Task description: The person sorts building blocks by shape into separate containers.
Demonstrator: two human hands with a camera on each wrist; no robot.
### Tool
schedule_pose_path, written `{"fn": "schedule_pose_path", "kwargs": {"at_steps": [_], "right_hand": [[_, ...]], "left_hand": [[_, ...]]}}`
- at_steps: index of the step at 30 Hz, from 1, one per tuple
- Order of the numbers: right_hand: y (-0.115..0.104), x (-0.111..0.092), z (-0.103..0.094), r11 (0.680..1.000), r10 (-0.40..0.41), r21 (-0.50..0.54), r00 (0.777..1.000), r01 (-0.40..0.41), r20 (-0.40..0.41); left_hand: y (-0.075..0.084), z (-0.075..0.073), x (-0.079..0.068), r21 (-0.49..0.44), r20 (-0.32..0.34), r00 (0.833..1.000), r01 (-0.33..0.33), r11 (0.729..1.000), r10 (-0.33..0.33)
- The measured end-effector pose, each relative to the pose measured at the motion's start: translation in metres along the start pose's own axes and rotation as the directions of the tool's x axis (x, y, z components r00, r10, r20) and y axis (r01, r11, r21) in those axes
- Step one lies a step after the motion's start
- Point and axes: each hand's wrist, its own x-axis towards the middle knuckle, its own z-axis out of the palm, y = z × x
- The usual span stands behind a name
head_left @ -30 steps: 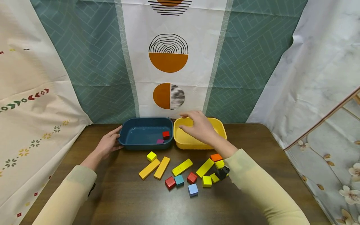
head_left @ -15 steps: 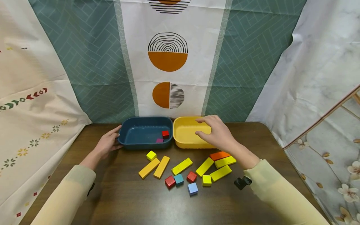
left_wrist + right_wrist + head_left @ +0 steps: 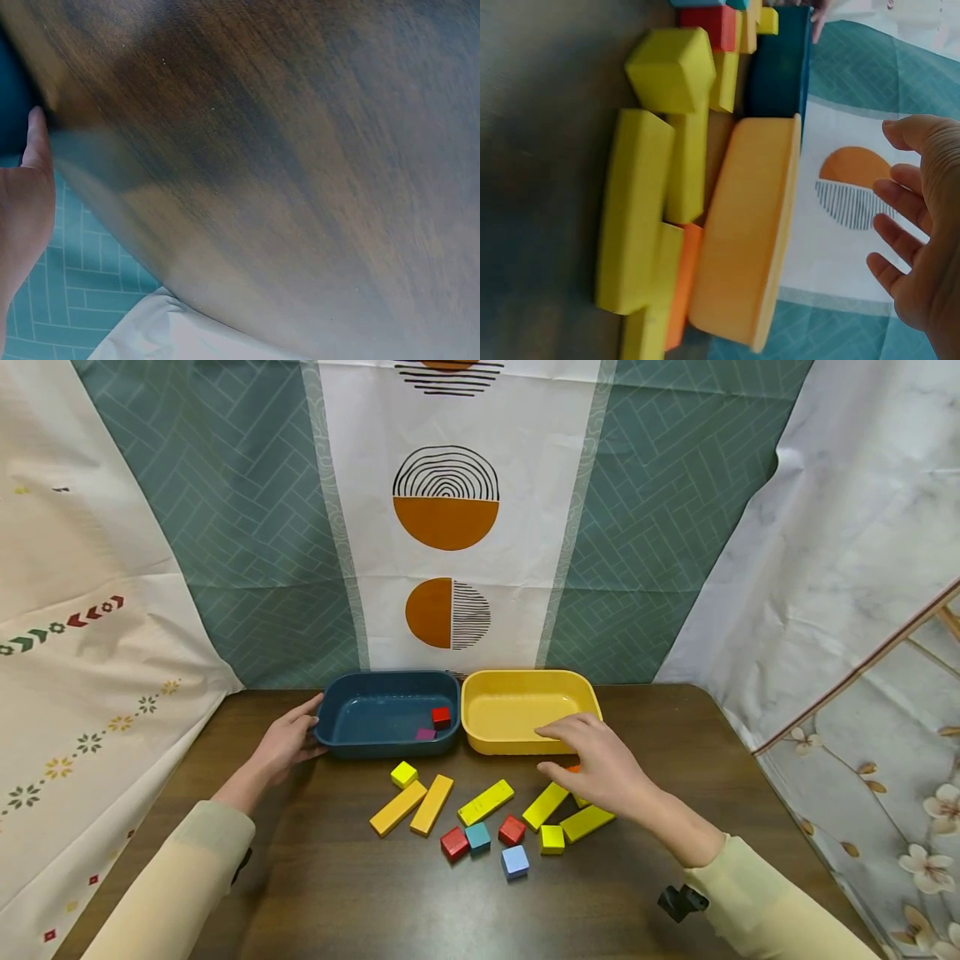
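Note:
My left hand (image 3: 287, 742) rests against the left side of the dark blue tray (image 3: 352, 750), fingers along its outer wall. In the left wrist view its thumb (image 3: 36, 139) lies straight at the tray's wall. Inside the tray are a red cube (image 3: 441, 718) and a purple block (image 3: 425, 734). My right hand (image 3: 600, 760) hovers over the blocks in front of the yellow tray (image 3: 480, 747), fingers apart and holding nothing. Beneath it lie several yellow bars, one of them (image 3: 588, 822) at the right, and an orange bar (image 3: 684, 289), mostly hidden by the hand in the head view.
On the brown table (image 3: 360, 902) lie two orange-yellow bars (image 3: 398, 808), a yellow cube (image 3: 404, 775), another yellow cube (image 3: 551, 840), two red cubes (image 3: 453, 844), a teal cube (image 3: 477, 838) and a light blue cube (image 3: 514, 862). A patterned cloth (image 3: 292, 527) hangs behind the trays.
My right hand has moved from above the yellow tray to the right and nearer, down over the bars. The left hand stays at the blue tray.

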Motion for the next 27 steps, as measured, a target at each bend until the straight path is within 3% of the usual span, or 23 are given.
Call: {"fn": "schedule_pose_path", "kwargs": {"at_steps": [12, 27], "right_hand": [[-0.004, -0.039, 0.013, 0.998, 0.014, -0.059, 0.998, -0.01, 0.065], [0.007, -0.066, 0.028, 0.996, -0.027, -0.08, 0.993, 0.036, 0.116]], "left_hand": [[-0.001, 0.0, 0.0, -0.006, -0.001, 1.0, -0.003, 1.0, 0.003], [-0.004, 0.0, 0.003, -0.02, 0.008, 1.0, -0.006, 1.0, 0.007]]}}
